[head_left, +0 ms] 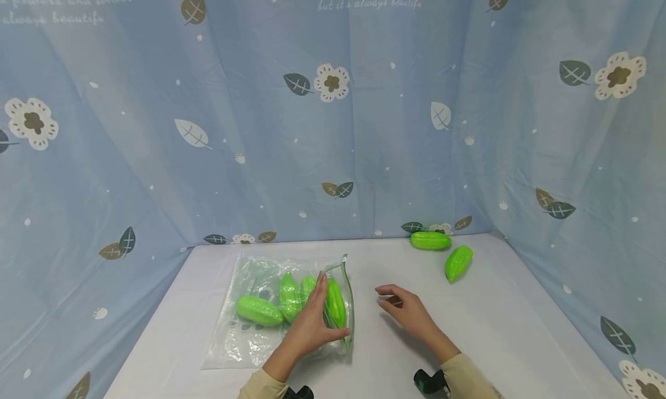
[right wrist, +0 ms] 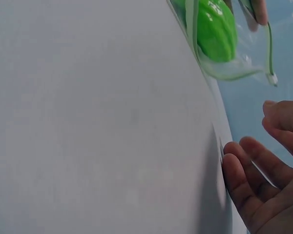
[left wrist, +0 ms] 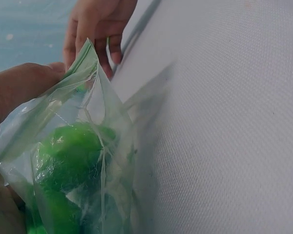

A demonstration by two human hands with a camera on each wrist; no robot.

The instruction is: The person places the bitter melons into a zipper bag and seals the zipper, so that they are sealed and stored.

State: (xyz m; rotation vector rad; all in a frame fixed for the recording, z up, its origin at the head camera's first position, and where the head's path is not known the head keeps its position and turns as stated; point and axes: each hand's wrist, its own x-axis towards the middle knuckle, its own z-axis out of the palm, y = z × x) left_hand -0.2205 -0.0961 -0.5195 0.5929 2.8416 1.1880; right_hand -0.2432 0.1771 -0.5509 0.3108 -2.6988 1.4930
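A clear plastic bag with a green-edged mouth lies on the table, its mouth facing right and standing apart. Several glossy green, elongated, vegetable-like pieces are inside, one just within the mouth. My left hand holds the bag near its mouth, thumb along the film in the left wrist view; part of its grip is hidden. To the right of the mouth, my right hand hovers with loosely bent fingers and nothing in them. It is apart from the bag.
Two more green pieces rest at the back right, one against the curtain and one nearer. A blue patterned curtain borders the white table at the back and sides. Dark camera mounts sit below the wrists.
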